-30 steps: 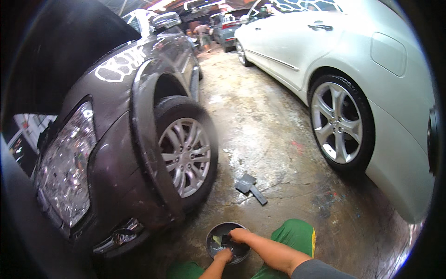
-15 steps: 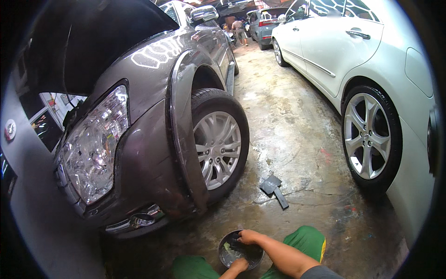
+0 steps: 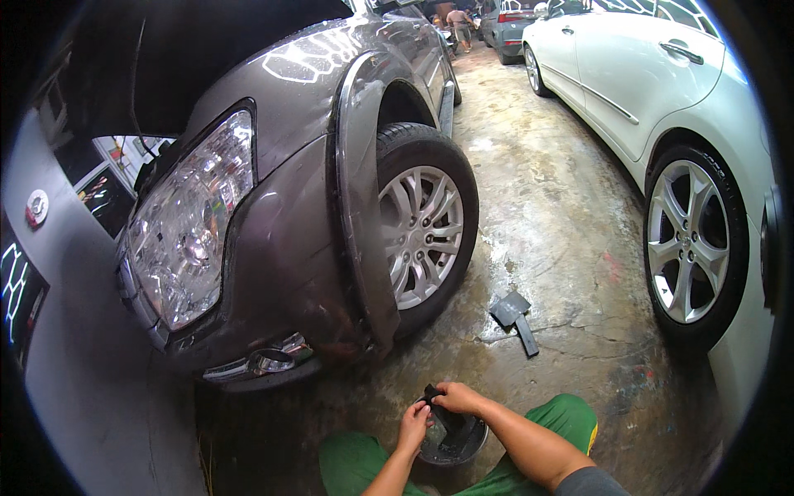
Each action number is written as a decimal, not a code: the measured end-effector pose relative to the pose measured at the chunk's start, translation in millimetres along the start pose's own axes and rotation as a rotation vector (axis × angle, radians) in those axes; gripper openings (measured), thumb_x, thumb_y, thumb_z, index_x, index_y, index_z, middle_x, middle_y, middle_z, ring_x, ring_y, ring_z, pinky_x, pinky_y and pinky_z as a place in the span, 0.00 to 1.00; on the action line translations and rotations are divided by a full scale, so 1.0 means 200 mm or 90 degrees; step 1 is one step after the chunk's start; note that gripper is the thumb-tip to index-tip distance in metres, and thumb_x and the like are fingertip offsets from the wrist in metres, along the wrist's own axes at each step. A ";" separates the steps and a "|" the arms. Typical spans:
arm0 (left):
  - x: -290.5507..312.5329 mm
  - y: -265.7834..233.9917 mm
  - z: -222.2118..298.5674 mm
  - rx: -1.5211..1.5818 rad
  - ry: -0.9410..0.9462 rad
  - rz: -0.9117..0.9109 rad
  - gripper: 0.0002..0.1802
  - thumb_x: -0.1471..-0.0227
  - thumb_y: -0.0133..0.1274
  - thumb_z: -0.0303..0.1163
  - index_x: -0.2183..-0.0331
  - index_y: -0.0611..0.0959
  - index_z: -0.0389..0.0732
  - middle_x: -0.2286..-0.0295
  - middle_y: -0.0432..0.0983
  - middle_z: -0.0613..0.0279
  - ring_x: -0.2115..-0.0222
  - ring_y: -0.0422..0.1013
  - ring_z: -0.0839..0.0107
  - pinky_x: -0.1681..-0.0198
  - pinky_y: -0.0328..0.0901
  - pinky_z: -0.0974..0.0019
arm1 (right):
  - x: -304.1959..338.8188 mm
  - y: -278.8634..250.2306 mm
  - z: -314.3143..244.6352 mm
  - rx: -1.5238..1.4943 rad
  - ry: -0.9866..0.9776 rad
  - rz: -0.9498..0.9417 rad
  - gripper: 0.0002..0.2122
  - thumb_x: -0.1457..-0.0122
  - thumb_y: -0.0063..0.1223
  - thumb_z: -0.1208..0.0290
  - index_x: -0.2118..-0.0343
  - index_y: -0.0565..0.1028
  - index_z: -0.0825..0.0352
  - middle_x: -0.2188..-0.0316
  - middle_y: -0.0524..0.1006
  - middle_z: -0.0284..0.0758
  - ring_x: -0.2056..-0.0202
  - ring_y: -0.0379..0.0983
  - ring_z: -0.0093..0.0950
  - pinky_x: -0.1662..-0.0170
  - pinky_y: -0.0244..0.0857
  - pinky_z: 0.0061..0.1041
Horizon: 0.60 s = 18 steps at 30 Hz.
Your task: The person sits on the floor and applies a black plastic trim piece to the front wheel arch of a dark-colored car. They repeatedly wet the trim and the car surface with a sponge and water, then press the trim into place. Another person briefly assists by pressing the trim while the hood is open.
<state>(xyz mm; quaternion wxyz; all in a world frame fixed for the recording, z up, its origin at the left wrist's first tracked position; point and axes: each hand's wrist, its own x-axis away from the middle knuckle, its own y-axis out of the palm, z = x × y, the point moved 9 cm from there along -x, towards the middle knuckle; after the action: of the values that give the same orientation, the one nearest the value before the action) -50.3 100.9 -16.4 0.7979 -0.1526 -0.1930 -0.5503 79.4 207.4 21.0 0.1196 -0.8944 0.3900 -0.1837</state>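
In the head view, a dark piece (image 3: 432, 393) is at the far side of the round bowl (image 3: 482, 444), pinched in the fingers of both the left hand (image 3: 413, 426), at the bowl's left, and the right hand (image 3: 459, 398), over its far edge. Beyond the bowl lie a black square (image 3: 509, 308) and a black strip (image 3: 527, 337); a silver-rimmed wheel (image 3: 420, 236) stands beyond it, leftward.

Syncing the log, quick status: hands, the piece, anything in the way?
Left hand and right hand on black piece. Piece over round bowl. Nothing seems blocking; dark square and strip lie beyond, apart from bowl.
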 end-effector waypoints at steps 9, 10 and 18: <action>0.00 -0.02 -0.03 0.056 -0.001 0.018 0.15 0.35 0.52 0.34 0.50 0.78 0.38 0.57 0.78 0.65 0.57 0.74 0.72 0.57 0.71 0.64 | 0.03 0.11 -0.11 0.011 -0.010 -0.105 0.17 0.42 0.53 0.64 0.54 0.78 0.69 0.60 0.81 0.52 0.57 0.79 0.47 0.54 0.70 0.42; 0.01 -0.03 -0.02 0.046 0.001 0.014 0.15 0.35 0.53 0.34 0.50 0.78 0.39 0.57 0.78 0.65 0.57 0.74 0.73 0.57 0.71 0.65 | 0.01 0.12 -0.10 0.029 -0.017 -0.105 0.17 0.42 0.53 0.64 0.54 0.77 0.70 0.60 0.81 0.53 0.57 0.79 0.48 0.54 0.69 0.42; 0.02 -0.04 0.01 -0.008 0.012 0.022 0.16 0.37 0.55 0.35 0.50 0.78 0.38 0.58 0.79 0.65 0.58 0.75 0.75 0.60 0.70 0.67 | 0.01 0.13 -0.08 0.055 -0.051 -0.070 0.16 0.41 0.50 0.66 0.55 0.76 0.71 0.60 0.80 0.54 0.55 0.77 0.51 0.52 0.68 0.44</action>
<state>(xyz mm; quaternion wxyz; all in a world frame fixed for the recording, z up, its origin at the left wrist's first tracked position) -57.1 94.8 -12.6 0.8079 -0.1561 -0.1793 -0.5392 57.3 188.5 25.9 0.1629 -0.9152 0.3266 -0.1708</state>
